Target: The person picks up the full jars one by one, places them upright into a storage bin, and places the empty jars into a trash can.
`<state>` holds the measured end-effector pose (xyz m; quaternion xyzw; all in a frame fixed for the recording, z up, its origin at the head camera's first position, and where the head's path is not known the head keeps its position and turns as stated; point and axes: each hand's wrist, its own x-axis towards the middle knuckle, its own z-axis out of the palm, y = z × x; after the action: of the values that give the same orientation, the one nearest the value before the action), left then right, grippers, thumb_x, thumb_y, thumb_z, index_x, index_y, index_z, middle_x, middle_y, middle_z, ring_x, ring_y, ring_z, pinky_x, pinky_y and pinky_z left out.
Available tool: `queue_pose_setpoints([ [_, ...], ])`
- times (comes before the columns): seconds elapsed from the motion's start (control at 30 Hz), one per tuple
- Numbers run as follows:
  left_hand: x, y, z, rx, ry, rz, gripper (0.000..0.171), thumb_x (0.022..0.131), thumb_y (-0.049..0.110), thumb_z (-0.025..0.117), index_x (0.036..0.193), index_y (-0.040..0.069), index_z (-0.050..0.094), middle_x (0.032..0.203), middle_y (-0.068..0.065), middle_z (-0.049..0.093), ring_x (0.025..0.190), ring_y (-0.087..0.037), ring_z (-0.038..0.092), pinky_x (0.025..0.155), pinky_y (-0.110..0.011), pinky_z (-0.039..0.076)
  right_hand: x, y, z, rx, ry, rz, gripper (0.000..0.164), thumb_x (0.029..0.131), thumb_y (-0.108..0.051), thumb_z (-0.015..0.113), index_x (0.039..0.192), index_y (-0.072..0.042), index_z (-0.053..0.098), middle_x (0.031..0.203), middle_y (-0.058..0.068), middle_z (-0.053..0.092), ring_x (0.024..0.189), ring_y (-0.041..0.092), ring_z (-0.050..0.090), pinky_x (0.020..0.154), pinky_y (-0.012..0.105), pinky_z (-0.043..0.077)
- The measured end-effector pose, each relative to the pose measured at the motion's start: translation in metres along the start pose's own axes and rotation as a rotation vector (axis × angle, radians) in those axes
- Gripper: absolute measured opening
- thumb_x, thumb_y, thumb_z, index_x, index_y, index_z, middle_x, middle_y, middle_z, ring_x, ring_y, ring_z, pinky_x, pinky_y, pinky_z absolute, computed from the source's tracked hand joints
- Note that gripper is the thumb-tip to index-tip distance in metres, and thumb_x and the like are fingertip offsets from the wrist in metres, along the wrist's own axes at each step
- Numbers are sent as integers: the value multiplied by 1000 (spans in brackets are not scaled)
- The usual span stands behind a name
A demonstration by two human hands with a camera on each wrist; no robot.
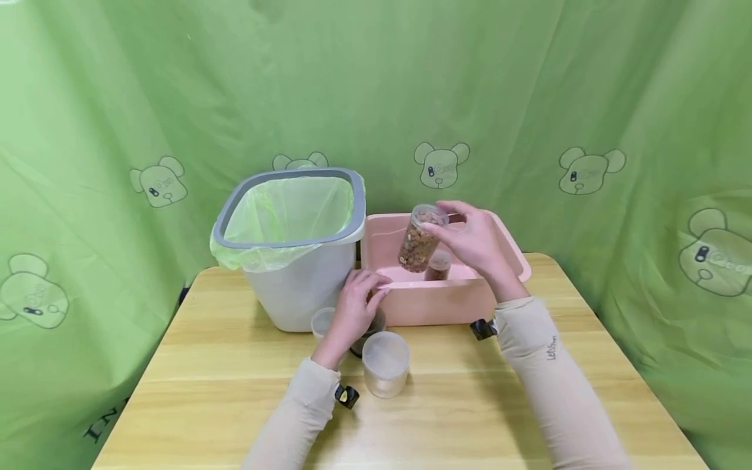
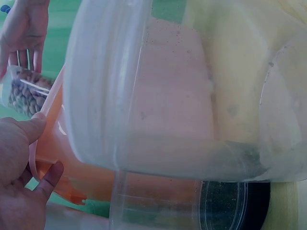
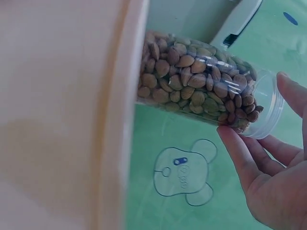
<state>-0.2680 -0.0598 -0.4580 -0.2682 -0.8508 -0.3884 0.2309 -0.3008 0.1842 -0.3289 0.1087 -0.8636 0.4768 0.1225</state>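
Note:
My right hand [image 1: 474,238] grips a clear jar [image 1: 417,249] near its top, thumb on one side and fingers on the other. In the right wrist view the jar is nearly full of brown almond-like kernels [image 3: 196,86]. It hangs tilted over a pink plastic bin [image 1: 435,307]. Inside that bin stands another jar [image 1: 437,267] with brownish contents. My left hand [image 1: 355,300] holds the bin's near-left rim, pinched between thumb and fingers. Close below this hand stand a frosted clear jar [image 1: 386,367] and, partly hidden by it, a dark-bottomed jar [image 1: 371,329].
A white trash can [image 1: 305,287] with a grey rim [image 1: 294,244] and a green liner bag [image 1: 264,260] stands left of the pink bin. A further clear container [image 1: 321,320] sits before it. Green curtain [image 1: 376,78] surrounds the wooden table [image 1: 205,365].

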Motion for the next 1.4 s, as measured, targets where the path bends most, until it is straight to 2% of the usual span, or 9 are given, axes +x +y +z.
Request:
queue_pose_setpoints([
  [0.13, -1, -1, 2, -4, 2, 3, 14, 99, 16, 70, 110, 10, 74, 110, -5, 73, 113, -28, 60, 102, -43, 52, 4, 10, 13, 9, 2, 6, 73, 89, -41, 82, 146, -3, 55, 142, 21, 61, 123, 37, 63, 106, 52, 53],
  [0.3, -1, -1, 3, -13, 26, 17, 14, 98, 16, 70, 109, 9, 74, 109, -6, 73, 112, -28, 60, 102, -43, 51, 10, 22, 27, -61, 13, 15, 74, 89, -45, 81, 145, -5, 57, 143, 20, 62, 128, 38, 60, 112, 54, 48],
  [0.57, -2, -2, 4, -8, 16, 17, 14, 97, 16, 71, 110, 11, 75, 108, -5, 73, 113, -28, 61, 103, -41, 51, 13, 40, 42, -55, -11, 86, 73, 88, -41, 82, 146, -5, 56, 136, 21, 65, 119, 36, 65, 102, 50, 55],
  [0.9, -3, -1, 2, -8, 15, 2, 14, 99, 18, 69, 110, 11, 75, 110, -4, 73, 113, -27, 60, 102, -42, 52, 15, 54, 50, -84, -55, 120, 76, 91, -40, 80, 149, 0, 51, 138, 24, 62, 121, 38, 62, 104, 51, 54],
  [1.17, -2, -2, 0, 4, 23, 15, 14, 99, 18, 69, 110, 11, 74, 110, -5, 74, 113, -27, 61, 103, -42, 51, 22, 57, 55, -166, -107, 109, 75, 91, -44, 78, 147, -1, 53, 130, 22, 65, 110, 35, 65, 94, 48, 58],
  [1.4, -2, 0, 0, -1, 8, 1, 15, 99, 17, 69, 111, 10, 74, 111, -4, 73, 114, -26, 60, 104, -42, 51, 31, 60, 57, -253, -152, 112, 76, 92, -49, 76, 147, -2, 53, 134, 22, 64, 114, 36, 64, 101, 51, 54],
])
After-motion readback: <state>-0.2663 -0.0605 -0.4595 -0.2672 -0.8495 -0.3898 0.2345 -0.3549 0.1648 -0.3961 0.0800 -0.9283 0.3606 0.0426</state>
